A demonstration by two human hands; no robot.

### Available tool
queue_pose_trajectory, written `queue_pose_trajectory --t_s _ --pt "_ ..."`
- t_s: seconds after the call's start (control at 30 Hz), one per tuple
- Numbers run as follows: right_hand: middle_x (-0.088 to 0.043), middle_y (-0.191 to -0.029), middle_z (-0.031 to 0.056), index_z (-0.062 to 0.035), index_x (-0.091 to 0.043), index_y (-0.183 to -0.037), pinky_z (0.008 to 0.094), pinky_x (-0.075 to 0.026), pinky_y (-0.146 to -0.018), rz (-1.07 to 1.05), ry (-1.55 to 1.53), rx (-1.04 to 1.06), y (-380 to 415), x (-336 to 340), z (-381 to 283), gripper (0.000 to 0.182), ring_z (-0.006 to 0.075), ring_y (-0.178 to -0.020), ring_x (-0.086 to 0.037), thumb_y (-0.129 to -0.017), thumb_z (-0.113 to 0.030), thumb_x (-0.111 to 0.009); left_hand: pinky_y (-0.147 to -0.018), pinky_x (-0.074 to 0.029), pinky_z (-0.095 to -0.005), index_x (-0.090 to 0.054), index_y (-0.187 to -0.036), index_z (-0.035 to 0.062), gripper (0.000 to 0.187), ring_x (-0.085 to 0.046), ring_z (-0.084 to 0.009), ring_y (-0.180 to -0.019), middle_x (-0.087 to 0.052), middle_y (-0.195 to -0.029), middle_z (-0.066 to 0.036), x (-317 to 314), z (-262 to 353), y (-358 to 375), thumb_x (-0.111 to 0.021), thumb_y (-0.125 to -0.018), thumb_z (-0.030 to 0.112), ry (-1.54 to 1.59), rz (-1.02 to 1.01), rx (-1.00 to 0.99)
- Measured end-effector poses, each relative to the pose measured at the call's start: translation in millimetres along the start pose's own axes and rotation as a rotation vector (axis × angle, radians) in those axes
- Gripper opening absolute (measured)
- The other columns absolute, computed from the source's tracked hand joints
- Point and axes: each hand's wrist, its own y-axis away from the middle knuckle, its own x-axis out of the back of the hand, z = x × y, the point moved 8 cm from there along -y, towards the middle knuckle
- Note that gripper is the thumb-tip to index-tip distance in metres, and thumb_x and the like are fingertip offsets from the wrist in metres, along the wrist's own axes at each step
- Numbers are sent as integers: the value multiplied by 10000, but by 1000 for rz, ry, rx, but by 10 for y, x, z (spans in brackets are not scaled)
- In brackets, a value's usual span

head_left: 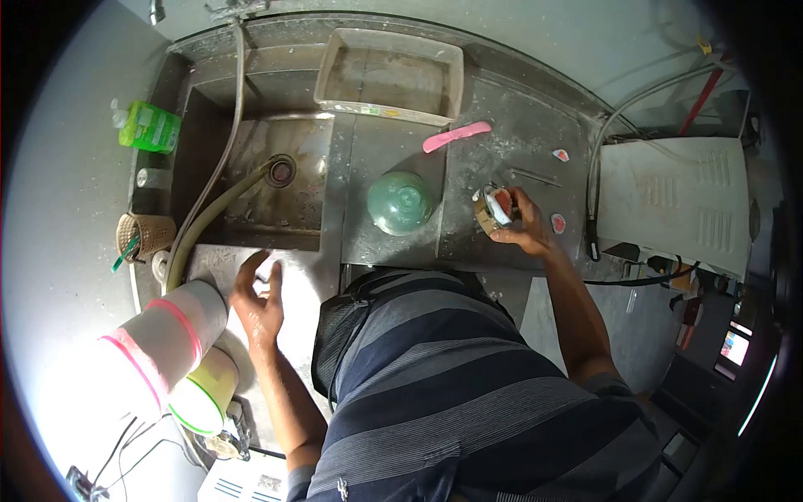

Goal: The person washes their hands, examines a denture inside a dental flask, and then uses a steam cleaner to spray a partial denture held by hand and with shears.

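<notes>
A small container (492, 211) sits in the grasp of your right hand (531, 227), between the thumb on the side nearer your body and the fingers curled around its far side. The palm lies to the right of the container, whose left part stands out beyond the fingertips. Your right forearm reaches up from beside your striped shirt (435, 360), over the right part of the steel counter (360, 159), with the wrist bent slightly toward the middle. Your left hand (258, 305) holds nothing; its fingers are loosely bent and parted from the thumb, above the surface below the sink (280, 197), the forearm rising along your left side.

The container is squat and round, brownish and shiny along its side, with a white and orange-red patch near your fingers. Glare and the fingers hide part of it, and whether its underside touches the counter cannot be told. To its left, apart from it, a green translucent bowl (400, 203) rests on the counter. A pink strip (457, 136) lies beyond, near the front wall of a grimy rectangular tray (389, 71). Thin metal rods (535, 176) lie just past your right hand, while two small red-and-white pieces lie to the right, the upper piece (560, 155) farther from you and the lower piece (558, 222) near your wrist. At far left, a green soap bottle (150, 127) stands beside the sink.
</notes>
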Motion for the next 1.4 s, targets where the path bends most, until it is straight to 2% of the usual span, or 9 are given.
queue_pose_trajectory --t_s 0.13,0.27,0.37,0.43,0.53,0.67,1.0,1.17,1.4 --pt "-627 -1047 133 25 -501 -1201 363 -482 -839 -11 -180 136 -147 -341 -1124 834 268 -961 -625 -586 -414 -854 -941 -451 -402 -634 -1239 95 421 -570 -281 -1190 -611 -1303 -103 -452 864 -106 -695 -838 206 347 -290 -340" --pt "-622 -966 133 19 -526 -1123 347 -487 -765 76 -59 328 -183 -743 -2069 807 225 -845 -604 -598 -493 -861 -1141 -235 -449 20 -1550 105 879 -291 -341 -1412 -152 -1586 -177 -780 1521 -63 -360 -955 630 967 -407 -386" --pt "-621 -925 142 4 -540 -1090 333 -489 -682 87 176 498 -62 -929 -2548 796 193 -786 -589 -602 -535 -864 -1106 -333 -451 -153 -1521 69 828 -443 -312 -1297 -427 -1416 -154 -776 1367 -218 -277 -958 663 1780 -231 -11" --pt "-617 -905 125 1 -552 -1086 321 -474 -694 44 137 552 -24 -970 -2668 729 183 -777 -581 -635 -479 -864 -1050 -404 -435 -432 -1395 65 698 -527 -266 -1205 -553 -1289 -119 -759 997 -264 -326 -975 612 1863 -132 349" --pt "-616 -910 133 -16 -571 -1086 367 -501 -721 43 111 662 43 -828 -2730 686 263 -815 -616 -648 -451 -871 -1036 -417 -414 -533 -1306 65 636 -564 -245 -1155 -605 -1227 -91 -660 790 -212 -383 -965 580 1953 -139 383" --pt "-556 -1200 164 -11 -523 -1224 398 -474 -898 -29 84 704 -76 -735 -2727 744 282 -1082 -571 -664 -359 -868 -542 -581 -519 -529 -1255 39 710 -664 -347 -895 -623 -1122 -179 -531 823 -101 -342 -933 644 1968 -162 492" --pt "-367 -1440 191 -31 -433 -1360 431 -414 -1008 -141 142 821 5 -909 -2758 926 343 -1289 -427 -648 -434 -867 -540 -607 -453 -465 -1348 30 737 -677 -320 -922 -613 -1161 -194 -511 887 8 -329 -942 630 1913 -250 421" --pt "-357 -1452 183 -38 -428 -1367 430 -421 -985 -183 163 818 38 -986 -2771 938 341 -1274 -425 -650 -462 -861 -836 -574 -432 -494 -1324 14 704 -635 -294 -1056 -609 -1205 -173 -512 864 32 -332 -961 595 1893 -190 436" --pt "-351 -1462 200 -33 -413 -1362 445 -407 -1009 -224 162 828 93 -1065 -2776 947 361 -1319 -391 -652 -474 -858 -944 -516 -410 -494 -1319 -14 679 -615 -280 -1095 -600 -1235 -174 -479 924 77 -309 -988 550 1922 -265 373"
